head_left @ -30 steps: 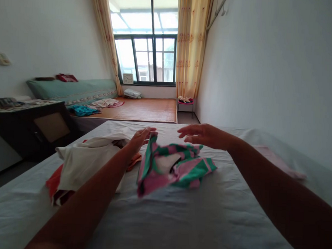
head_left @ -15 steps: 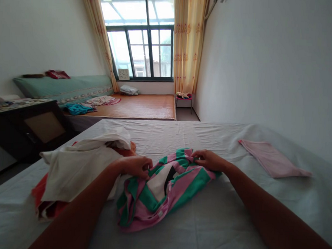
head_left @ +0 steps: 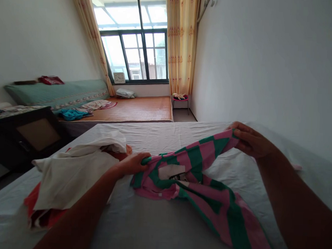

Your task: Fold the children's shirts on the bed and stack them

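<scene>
A pink and green checked shirt [head_left: 196, 157], with a white printed patch on it, is stretched between my two hands. My left hand [head_left: 134, 163] pinches its left edge low over the bed. Higher up at the right, my right hand [head_left: 251, 140] grips the end of the shirt's far edge, which is pulled taut. The lower right part of the shirt trails across the sheet towards me. Left of my left hand lies a pile of clothes, a cream garment [head_left: 77, 172] on top of a red-orange one [head_left: 32, 199].
A white sheet [head_left: 155, 224] covers the bed before me. A pink cloth [head_left: 296, 167] shows partly behind my right arm. Beyond are a dark cabinet [head_left: 40, 132] and a second bed with a brown mat [head_left: 144, 108]. A white wall [head_left: 269, 63] borders the right side.
My right hand has moved right and up, drawing out one edge of the shirt. The bunched shirt has spread wide, its lower part now reaching to the right. My left hand keeps its hold.
</scene>
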`<action>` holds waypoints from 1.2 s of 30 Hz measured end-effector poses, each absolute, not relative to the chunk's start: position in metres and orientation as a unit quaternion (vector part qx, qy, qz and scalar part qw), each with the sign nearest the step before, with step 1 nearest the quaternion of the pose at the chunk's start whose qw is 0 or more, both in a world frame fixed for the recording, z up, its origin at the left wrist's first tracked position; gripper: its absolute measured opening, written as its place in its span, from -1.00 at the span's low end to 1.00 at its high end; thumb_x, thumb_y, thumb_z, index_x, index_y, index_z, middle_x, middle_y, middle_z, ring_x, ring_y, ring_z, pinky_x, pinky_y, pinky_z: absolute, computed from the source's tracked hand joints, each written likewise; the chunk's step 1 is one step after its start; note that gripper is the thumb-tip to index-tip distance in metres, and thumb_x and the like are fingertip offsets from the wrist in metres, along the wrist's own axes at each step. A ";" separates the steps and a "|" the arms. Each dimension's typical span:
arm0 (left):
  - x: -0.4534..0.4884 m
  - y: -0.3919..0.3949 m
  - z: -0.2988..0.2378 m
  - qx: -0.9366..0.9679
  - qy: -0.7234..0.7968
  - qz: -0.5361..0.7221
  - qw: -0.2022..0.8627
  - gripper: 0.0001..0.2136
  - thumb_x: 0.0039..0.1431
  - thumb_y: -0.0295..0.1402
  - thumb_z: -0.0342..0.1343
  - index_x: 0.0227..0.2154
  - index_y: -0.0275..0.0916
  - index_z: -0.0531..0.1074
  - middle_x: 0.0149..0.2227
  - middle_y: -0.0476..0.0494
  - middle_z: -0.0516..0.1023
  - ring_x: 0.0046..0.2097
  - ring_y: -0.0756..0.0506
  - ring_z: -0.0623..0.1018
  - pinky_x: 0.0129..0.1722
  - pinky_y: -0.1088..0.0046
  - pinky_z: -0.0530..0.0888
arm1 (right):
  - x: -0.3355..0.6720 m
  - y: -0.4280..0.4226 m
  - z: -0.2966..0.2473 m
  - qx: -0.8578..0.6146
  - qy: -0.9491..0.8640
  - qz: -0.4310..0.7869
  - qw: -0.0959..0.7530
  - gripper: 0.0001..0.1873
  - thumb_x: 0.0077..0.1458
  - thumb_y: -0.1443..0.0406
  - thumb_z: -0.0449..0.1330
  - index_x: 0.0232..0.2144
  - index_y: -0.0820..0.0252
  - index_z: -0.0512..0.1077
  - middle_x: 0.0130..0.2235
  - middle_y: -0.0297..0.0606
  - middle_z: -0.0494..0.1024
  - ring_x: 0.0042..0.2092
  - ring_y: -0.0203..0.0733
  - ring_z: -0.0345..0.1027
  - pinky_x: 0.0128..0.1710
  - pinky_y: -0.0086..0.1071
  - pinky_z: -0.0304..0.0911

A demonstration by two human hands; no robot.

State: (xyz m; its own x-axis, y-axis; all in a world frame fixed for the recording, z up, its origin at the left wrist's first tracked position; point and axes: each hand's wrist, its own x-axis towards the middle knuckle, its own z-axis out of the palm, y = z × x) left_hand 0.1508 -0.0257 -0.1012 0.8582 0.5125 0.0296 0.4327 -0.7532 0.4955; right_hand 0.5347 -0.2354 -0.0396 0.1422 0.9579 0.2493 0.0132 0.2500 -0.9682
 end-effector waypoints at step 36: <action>0.189 -0.096 -0.103 0.961 0.003 0.038 0.273 -0.61 0.09 -0.19 0.17 0.01 -0.06 0.43 0.07 -0.13 0.42 0.06 -0.15 0.42 0.07 0.34 0.34 | 0.547 -0.161 -0.152 -0.581 -0.324 0.291 0.688 -0.67 -0.18 0.19 0.27 -0.37 0.10 0.23 -0.44 -0.45 0.40 -0.47 -0.33 0.30 -0.48 -0.42 0.32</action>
State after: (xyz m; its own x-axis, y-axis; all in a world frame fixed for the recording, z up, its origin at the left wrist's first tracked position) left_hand 0.1887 -0.0963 -0.1035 0.9971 0.0261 0.0717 -0.0154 -0.8514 0.5243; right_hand 0.5470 -0.1615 -0.1523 0.6208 0.7765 0.1080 -0.0240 0.1565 -0.9874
